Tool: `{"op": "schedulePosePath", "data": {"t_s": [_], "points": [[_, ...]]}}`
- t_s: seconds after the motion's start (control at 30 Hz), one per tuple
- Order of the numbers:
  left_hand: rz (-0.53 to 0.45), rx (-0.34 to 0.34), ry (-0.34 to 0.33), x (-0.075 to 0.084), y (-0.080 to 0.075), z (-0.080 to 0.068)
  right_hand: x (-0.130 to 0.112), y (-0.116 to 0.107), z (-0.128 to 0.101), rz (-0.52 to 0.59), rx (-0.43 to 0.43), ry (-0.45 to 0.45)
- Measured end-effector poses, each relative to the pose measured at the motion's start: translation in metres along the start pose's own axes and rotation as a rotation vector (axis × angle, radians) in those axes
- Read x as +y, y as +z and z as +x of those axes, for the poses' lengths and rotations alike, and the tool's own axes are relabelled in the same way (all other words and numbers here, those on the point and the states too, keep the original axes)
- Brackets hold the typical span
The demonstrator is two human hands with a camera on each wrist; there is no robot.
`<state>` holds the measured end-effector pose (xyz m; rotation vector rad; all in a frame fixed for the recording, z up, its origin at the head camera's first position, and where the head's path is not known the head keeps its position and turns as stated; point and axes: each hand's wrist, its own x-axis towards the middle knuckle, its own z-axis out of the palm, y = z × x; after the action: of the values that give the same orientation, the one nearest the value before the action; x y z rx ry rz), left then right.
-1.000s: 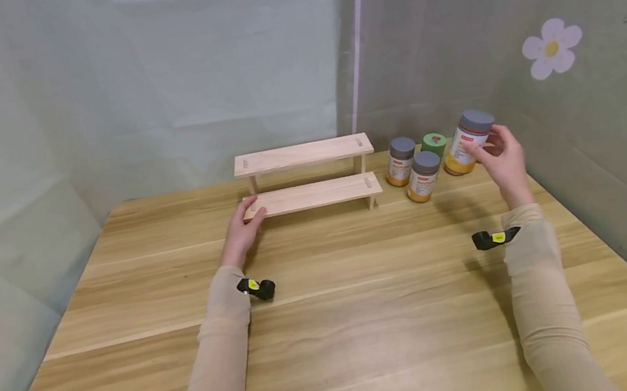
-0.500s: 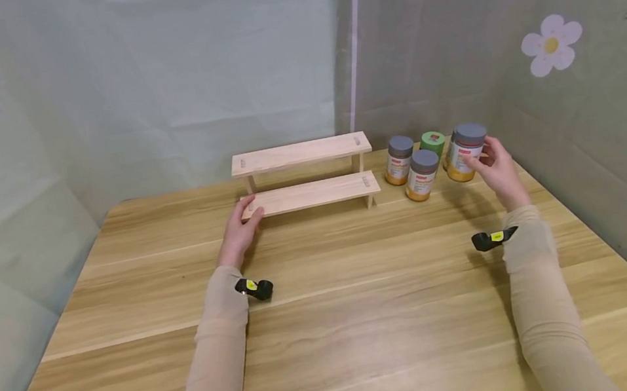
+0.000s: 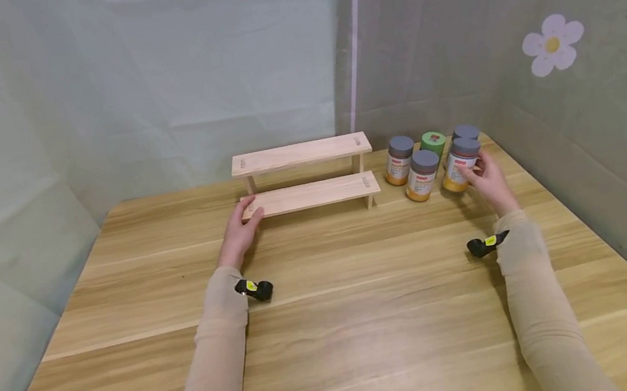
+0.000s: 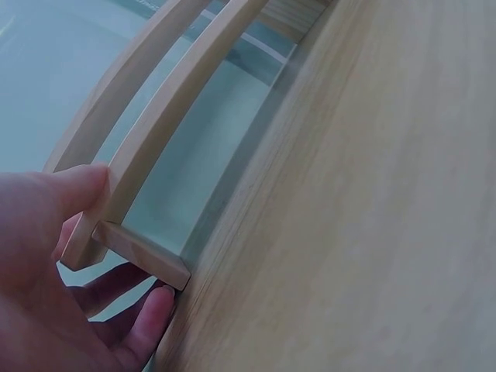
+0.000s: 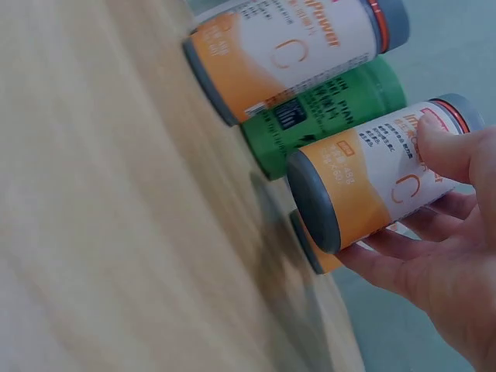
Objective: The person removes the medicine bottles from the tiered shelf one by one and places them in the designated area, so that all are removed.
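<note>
My right hand [image 3: 493,184] holds a jar [image 3: 458,171] with a grey lid and a white-and-orange label, thumb on one side and fingers on the other. In the right wrist view this jar [image 5: 364,182] is tilted, its dark base showing, apparently off the table. Around it stand a green jar [image 3: 433,141], a similar jar [image 3: 465,132] partly hidden behind, and two more, a front jar [image 3: 421,178] and a left jar [image 3: 400,162]. My left hand [image 3: 238,227] grips the left end of a two-tier wooden shelf [image 3: 313,196]; the left wrist view shows the thumb [image 4: 81,186] on the board.
The shelf's upper board [image 3: 301,153] and lower board bear nothing. The wooden table [image 3: 342,324] extends toward me. Pale cloth hangs [image 3: 196,72] close behind the shelf, and a flowered curtain [image 3: 606,117] is at the right edge.
My right hand has brought the jar down, toward me and slightly left, exposing the similar jar behind it. The left hand has stayed on the shelf.
</note>
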<state>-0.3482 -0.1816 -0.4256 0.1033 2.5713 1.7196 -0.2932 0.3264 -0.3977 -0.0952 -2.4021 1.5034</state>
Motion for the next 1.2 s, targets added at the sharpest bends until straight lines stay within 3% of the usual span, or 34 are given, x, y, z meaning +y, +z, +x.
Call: {"op": "schedulePosePath", "data": {"t_s": [0.23, 0.47, 0.67, 0.8, 0.97, 1.2], "points": [[0.017, -0.002, -0.003, 0.002, -0.001, -0.004, 0.008, 0.004, 0.001, -0.056, -0.054, 0.004], [0.007, -0.003, -0.006, 0.001, 0.000, -0.005, 0.004, 0.003, -0.005, 0.022, -0.157, -0.019], [-0.002, -0.002, -0.003, 0.001, -0.001, -0.004, 0.009, 0.000, -0.002, 0.062, -0.179, 0.025], [-0.006, 0.001, -0.008, 0.000, -0.002, -0.003, 0.006, 0.002, -0.001, 0.057, -0.131, 0.054], [-0.008, 0.004, -0.009, 0.000, -0.002, -0.003, -0.002, 0.006, 0.000, 0.028, 0.034, 0.080], [-0.010, 0.004, -0.005, 0.001, -0.001, -0.004, -0.013, 0.015, 0.000, -0.038, 0.167, 0.001]]}}
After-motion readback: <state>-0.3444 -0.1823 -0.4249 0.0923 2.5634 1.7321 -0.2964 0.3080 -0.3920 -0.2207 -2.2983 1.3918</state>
